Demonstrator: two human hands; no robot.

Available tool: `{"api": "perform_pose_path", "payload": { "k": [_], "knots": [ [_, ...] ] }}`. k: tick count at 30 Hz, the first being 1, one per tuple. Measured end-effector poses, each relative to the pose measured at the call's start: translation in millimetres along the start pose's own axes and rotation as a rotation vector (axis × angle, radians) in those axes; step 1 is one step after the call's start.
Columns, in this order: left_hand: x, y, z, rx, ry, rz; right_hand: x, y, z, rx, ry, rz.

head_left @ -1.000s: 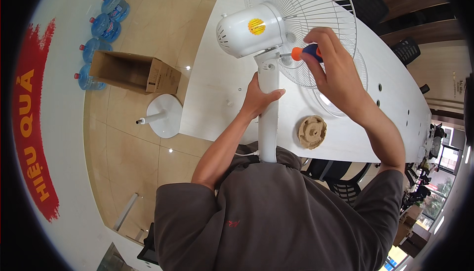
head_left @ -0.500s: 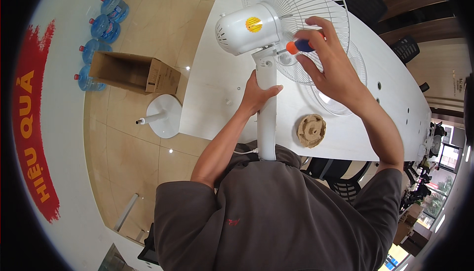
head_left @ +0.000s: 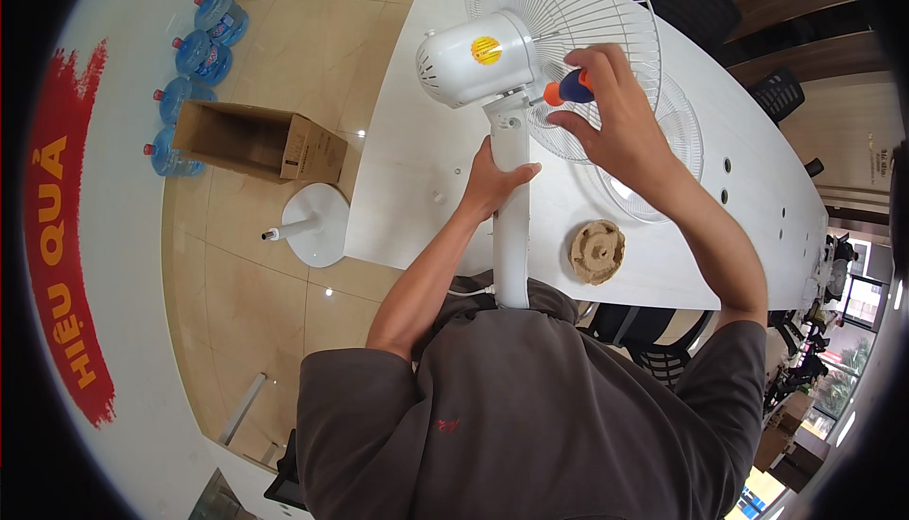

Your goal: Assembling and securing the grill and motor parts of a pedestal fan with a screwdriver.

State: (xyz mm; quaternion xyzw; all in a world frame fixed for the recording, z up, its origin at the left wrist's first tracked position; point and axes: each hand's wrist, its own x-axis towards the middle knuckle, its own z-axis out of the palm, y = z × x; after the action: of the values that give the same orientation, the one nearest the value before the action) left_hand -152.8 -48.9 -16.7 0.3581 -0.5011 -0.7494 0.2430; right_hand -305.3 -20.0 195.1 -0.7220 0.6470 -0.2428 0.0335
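Fan [head_left: 450,58], glossy white: left fingers [head_left: 486,153] wrapped round smooth neck [head_left: 512,241], right fingers [head_left: 603,56] loosely curled about rounded screwdriver handle [head_left: 574,88].

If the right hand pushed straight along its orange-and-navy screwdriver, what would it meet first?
Probably the white neck joint below the rounded white motor housing, though the gap from the screwdriver is unclear.

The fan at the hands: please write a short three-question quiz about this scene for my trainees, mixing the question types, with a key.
1. Which hand is wrapped around the white post of the fan?
2. True or false: the screwdriver has an orange and dark blue handle.
3. Which lies on the white table?
A) the cardboard box
B) the round brown piece
C) the water bottles

Key: 1. The left hand. 2. True. 3. B.
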Motion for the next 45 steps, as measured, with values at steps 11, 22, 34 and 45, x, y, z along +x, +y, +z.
{"api": "perform_pose_path", "payload": {
  "k": [11, 22, 34, 45],
  "knots": [
    [2, -4, 2, -0.011, 0.018, 0.025, 5, 5, -2, -0.105, 0.046, -0.243],
    [3, -2, 1, -0.004, -0.001, 0.035, 9, 8, -6, -0.032, 0.034, -0.114],
    [2, 0, 3, 0.014, 0.021, 0.005, 8, 8, 5, 0.059, 0.042, -0.058],
    [1, -1, 4, 0.002, 0.022, 0.007, 3, 6, 2, 0.058, -0.02, 0.04]
  ]
}}
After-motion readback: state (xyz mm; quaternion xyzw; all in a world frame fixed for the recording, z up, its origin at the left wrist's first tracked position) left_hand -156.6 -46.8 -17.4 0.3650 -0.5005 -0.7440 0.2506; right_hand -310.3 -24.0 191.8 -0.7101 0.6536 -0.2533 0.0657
